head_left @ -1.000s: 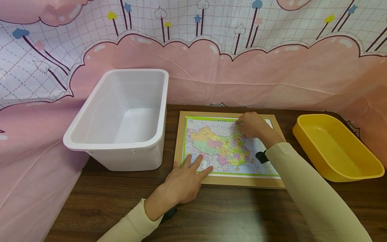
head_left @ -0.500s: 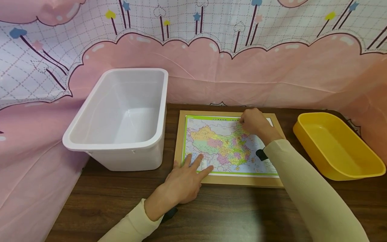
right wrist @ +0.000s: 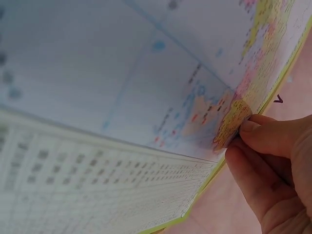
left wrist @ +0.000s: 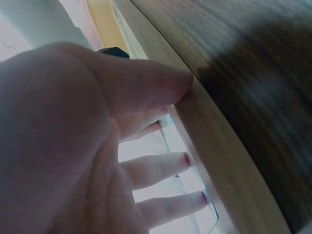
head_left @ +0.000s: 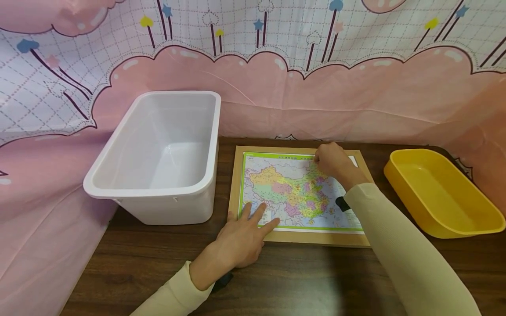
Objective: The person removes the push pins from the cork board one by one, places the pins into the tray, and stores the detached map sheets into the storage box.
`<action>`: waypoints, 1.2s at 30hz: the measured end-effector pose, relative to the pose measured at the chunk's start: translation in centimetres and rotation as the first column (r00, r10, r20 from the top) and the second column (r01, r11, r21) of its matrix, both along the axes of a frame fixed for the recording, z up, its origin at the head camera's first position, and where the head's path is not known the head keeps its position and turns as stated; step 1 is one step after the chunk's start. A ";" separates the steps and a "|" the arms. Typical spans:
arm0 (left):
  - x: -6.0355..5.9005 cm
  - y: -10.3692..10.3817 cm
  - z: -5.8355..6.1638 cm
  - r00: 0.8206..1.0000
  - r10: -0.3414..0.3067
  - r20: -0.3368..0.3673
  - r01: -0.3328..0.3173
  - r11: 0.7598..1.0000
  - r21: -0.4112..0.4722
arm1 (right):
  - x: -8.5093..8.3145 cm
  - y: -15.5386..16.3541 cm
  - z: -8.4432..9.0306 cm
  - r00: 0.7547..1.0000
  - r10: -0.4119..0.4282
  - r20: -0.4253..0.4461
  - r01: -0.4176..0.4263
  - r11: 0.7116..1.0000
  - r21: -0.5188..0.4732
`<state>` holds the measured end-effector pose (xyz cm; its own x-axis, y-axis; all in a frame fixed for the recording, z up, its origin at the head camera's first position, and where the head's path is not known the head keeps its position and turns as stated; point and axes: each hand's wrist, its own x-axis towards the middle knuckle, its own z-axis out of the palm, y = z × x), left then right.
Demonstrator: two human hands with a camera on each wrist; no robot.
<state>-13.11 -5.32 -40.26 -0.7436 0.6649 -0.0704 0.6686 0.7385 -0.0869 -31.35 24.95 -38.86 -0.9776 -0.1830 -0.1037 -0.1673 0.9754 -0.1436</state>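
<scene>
A map board [head_left: 284, 164] with a coloured map and a wooden frame [head_left: 316, 237] lies flat on the table. My left hand [head_left: 240, 237] rests spread over its lower left corner. In the left wrist view, the thumb [left wrist: 165, 83] lies at the frame's side and the straight fingers [left wrist: 161, 170] reach over the map. My right hand [head_left: 334, 160] is at the map's upper right. Thumb and fingers pinch a small yellow map puzzle piece [right wrist: 236, 116] close over the map's edge in the right wrist view. The hand hides that corner from above.
A deep white tub [head_left: 186, 189] stands left of the board, close to the left hand. To the right sits a yellow basin [head_left: 439, 197], beside the right forearm. A pink patterned cloth [head_left: 253, 87] hangs behind the dark wooden table [head_left: 300, 281].
My right hand has shifted slightly right along the map's upper edge since a second ago, then stayed there. The left hand has kept its place on the board.
</scene>
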 end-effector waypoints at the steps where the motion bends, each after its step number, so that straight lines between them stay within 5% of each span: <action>1: 0.0 0.0 0.0 1.000 0.002 0.004 -0.002 1.000 0.000 | 0.0 0.0 0.0 1.000 0.001 0.000 -0.001 1.000 0.003; 36: 0.0 0.4 0.2 0.999 0.024 0.022 -0.024 1.000 -0.018 | -1.0 0.3 -0.2 0.995 0.075 -0.069 -0.070 0.995 0.077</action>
